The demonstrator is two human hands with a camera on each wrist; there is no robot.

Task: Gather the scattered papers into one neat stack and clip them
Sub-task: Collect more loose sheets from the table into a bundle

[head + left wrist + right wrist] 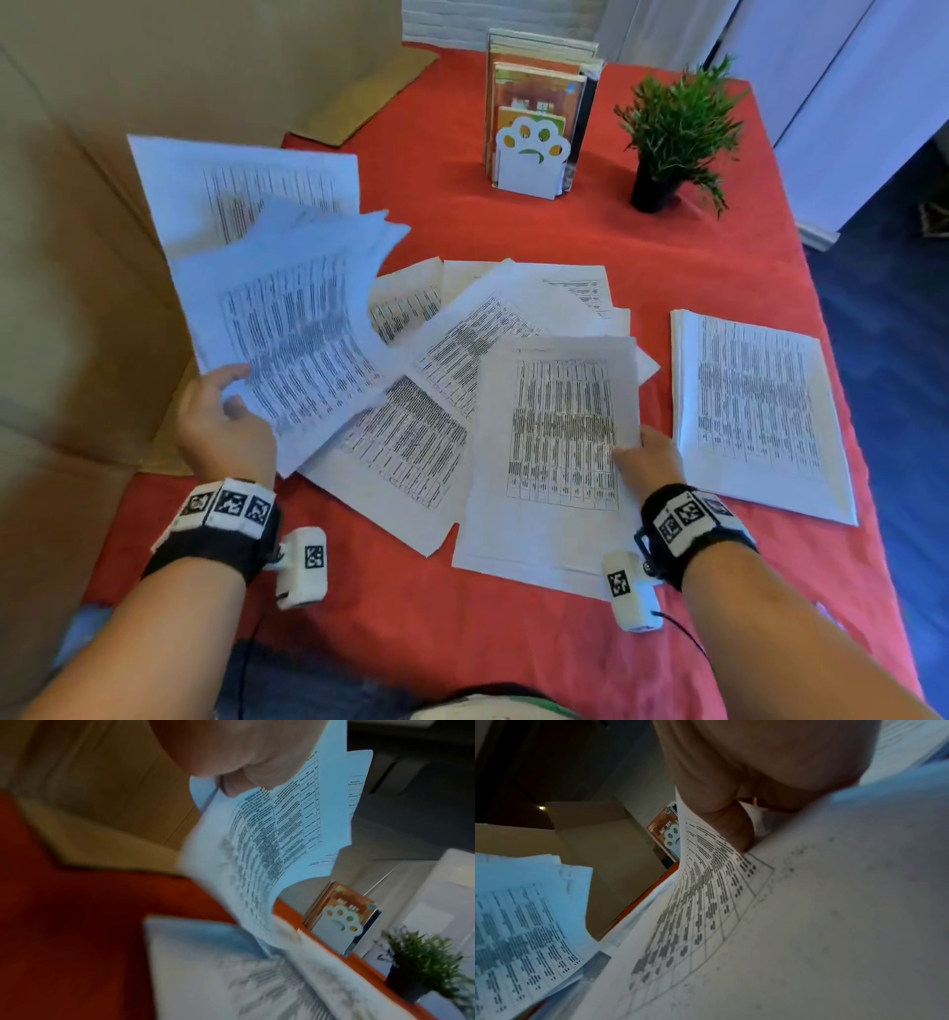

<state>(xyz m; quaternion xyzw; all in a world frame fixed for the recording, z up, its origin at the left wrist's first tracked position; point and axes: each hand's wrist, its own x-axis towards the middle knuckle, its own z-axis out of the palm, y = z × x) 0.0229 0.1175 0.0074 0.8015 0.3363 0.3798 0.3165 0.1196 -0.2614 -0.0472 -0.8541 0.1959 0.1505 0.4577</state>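
Printed sheets lie scattered on the red tablecloth (513, 226). My left hand (226, 411) grips a loose bundle of sheets (292, 318) by its near corner and holds it lifted and fanned above the table; the left wrist view shows my fingers (246, 770) curled over the held sheets (282, 825). My right hand (648, 455) pinches the right edge of a single sheet (557, 437) that is lifted off the pile; the thumb (731, 821) presses that sheet (706, 882). More loose sheets (462, 329) lie overlapped between my hands. No clip is in view.
A neat stack of sheets (755, 411) lies at the right. A single sheet (231, 190) lies at the back left against cardboard (77, 257). A book holder (534, 113) and a potted plant (672, 133) stand at the back of the table.
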